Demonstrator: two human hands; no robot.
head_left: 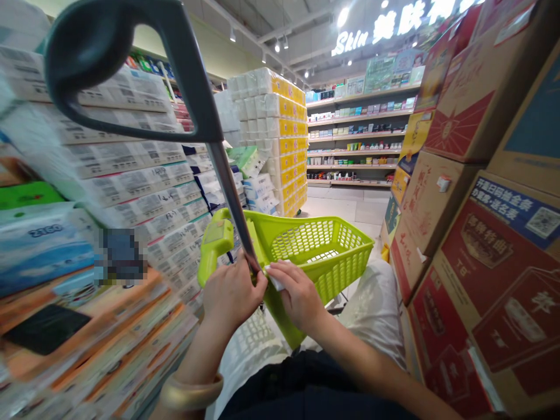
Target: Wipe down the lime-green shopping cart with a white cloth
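A metal pole (234,195) with a dark grey loop handle (196,76) leans up and left in front of me. My left hand (231,291) is closed around its lower part. My right hand (300,294) pinches a small white wipe, perhaps tissue or cloth (277,282), close to the pole and the rim of a lime-green shopping basket (350,256). The basket has grid walls and stands tilted away from me, with a thick green handle piece (216,239) to the left of the pole. The pole's lower end is hidden behind my hands.
Stacked paper packs (144,175) rise close on the left. Red and brown cartons (481,251) wall the right side. Beyond the basket are a tall stack of yellow and white packs (284,140), the tiled floor (336,201) and stocked shelves (359,137).
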